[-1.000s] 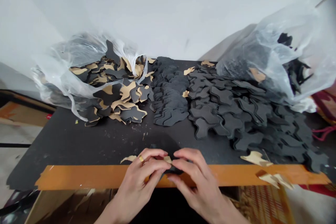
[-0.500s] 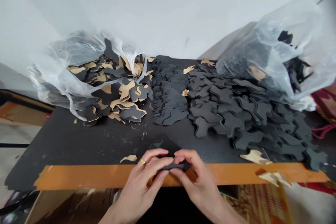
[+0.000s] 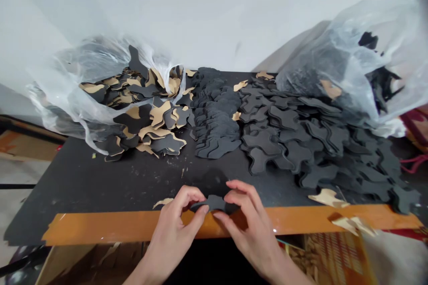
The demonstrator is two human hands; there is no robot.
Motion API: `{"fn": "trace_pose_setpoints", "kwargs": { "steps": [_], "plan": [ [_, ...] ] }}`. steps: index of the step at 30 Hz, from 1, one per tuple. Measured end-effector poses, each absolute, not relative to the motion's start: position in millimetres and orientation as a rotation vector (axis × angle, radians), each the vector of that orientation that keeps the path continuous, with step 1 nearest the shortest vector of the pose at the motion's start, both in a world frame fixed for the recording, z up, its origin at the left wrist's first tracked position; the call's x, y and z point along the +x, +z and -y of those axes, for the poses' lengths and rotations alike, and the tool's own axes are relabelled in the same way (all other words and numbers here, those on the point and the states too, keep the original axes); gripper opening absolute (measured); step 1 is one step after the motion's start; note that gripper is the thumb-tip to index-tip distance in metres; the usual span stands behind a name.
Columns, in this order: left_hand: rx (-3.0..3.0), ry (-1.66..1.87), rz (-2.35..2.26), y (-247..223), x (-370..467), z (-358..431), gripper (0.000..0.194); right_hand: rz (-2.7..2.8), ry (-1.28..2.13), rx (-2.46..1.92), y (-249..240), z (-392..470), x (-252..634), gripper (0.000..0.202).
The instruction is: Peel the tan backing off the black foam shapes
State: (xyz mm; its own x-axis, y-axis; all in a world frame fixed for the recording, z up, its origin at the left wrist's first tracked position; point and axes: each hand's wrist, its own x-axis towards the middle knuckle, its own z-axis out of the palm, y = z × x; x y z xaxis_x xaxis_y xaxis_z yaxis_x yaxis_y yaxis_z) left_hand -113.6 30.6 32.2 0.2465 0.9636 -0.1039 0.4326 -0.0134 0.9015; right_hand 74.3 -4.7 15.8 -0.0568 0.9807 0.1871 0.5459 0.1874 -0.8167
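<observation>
pinching one end of a black piece point(image 3: 216, 201) between thumb and finger, the left hand point(image 3: 177, 227) is holding it over the table's point(image 3: 117, 185) front edge, near the orange tape point(image 3: 133, 224). the right hand point(image 3: 252, 227) is curling around the other end; whether it is gripping, i cannot tell. beyond, black stacks point(image 3: 217, 129) are standing between two plastic bags, left point(image 3: 73, 100) and right point(image 3: 347, 42).

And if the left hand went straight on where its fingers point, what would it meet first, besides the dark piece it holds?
Most likely the right hand, which faces the left hand across the dark piece. Depth is hard to judge from this one view.
</observation>
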Motion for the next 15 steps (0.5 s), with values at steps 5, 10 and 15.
{"fn": "trace_pose_setpoints", "kwargs": {
  "steps": [5, 10, 15],
  "plan": [
    [1.628, 0.626, -1.28, 35, -112, -49, 0.003, 1.943, 0.498, -1.412, 13, -5, 72, 0.026],
    [1.816, 0.58, -1.271, 33, -111, -55, 0.013, 1.924, 0.483, -1.436, 8, -11, 70, 0.024],
    [2.111, 0.611, -1.253, 28, -114, -55, 0.02, 1.842, 0.511, -1.45, 4, -15, 71, 0.025]
  ]
}}
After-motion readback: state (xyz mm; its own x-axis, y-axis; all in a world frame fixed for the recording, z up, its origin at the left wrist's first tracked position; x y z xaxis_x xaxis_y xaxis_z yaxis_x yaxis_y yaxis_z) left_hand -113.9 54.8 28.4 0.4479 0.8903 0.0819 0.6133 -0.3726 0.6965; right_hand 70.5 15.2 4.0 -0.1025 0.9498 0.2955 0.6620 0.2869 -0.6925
